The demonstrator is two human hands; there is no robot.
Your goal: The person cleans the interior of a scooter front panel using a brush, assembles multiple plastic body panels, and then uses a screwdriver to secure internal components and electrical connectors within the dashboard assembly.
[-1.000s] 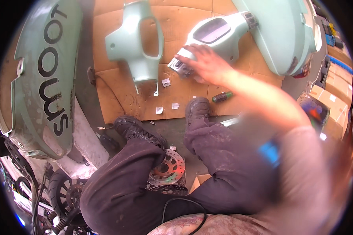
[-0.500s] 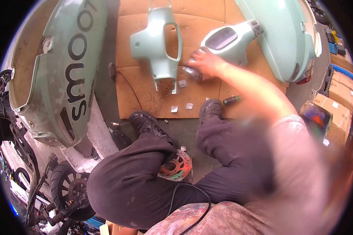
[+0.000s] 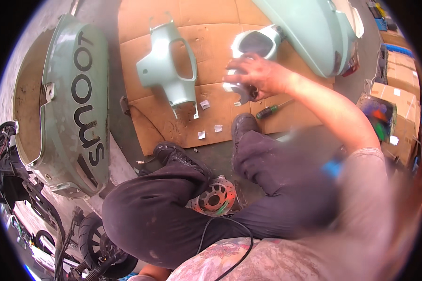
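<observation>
My right hand (image 3: 262, 75) reaches out over the cardboard, fingers curled round the near end of a mint-green scooter handlebar cover (image 3: 241, 44) with a dark display window. The hand hides part of this cover. To its left lies a second mint-green cover (image 3: 166, 70), cross-shaped with an oblong opening, which I am not touching. A screwdriver (image 3: 267, 111) with a green and black handle lies below my right hand. Of my left side only a bit of arm shows at the bottom edge; the left hand is out of view.
Cardboard (image 3: 140, 110) covers the floor ahead. A large green body panel (image 3: 86, 117) with dark lettering stands at left, another (image 3: 309, 37) at far right. A brake disc (image 3: 215, 199) lies between my legs. Small white squares (image 3: 201, 135), a wheel (image 3: 96, 239) and boxes (image 3: 401, 93) are around.
The handlebar cover has turned and stands more upright, with my right hand at its near end. The whole view has shifted, so most things appear farther left.
</observation>
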